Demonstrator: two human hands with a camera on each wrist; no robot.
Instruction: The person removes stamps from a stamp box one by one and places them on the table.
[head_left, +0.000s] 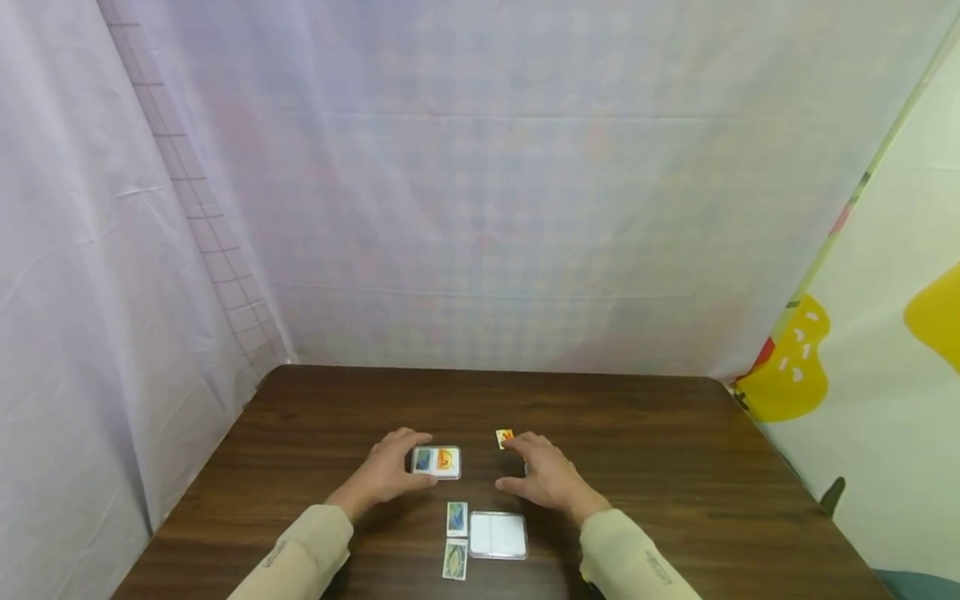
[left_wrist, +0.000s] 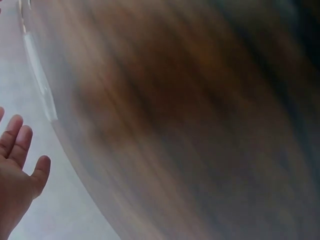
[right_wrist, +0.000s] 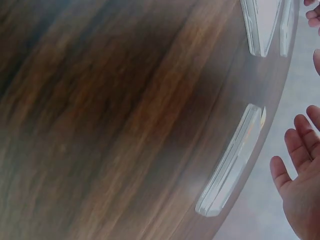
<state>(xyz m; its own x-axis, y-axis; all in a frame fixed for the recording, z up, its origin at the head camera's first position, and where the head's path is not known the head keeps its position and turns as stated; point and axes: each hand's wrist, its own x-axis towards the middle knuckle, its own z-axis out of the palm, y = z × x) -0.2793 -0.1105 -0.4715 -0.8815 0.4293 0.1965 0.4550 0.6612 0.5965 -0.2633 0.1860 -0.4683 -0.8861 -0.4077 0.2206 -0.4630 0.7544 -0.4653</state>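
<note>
In the head view, my left hand (head_left: 388,463) is spread around the left side of a clear plastic case (head_left: 448,463). Inside that case lie a bluish stamp-like card and an orange one. Its fingers and thumb look parted in the left wrist view. My right hand (head_left: 542,473) hovers to the right with thumb and fingers apart, and overlaps part of a small yellow-and-red card (head_left: 503,434). Beneath it the table is partly hidden. From the right wrist, a clear case (right_wrist: 230,162) appears beside the parted fingers (right_wrist: 298,150).
Closer to me lies a clear case with a white interior (head_left: 498,535). Left of it are a bluish card (head_left: 457,519) and a pale card with an oval picture (head_left: 454,559). The dark wooden table (head_left: 660,475) ends at white curtains (head_left: 480,208) behind.
</note>
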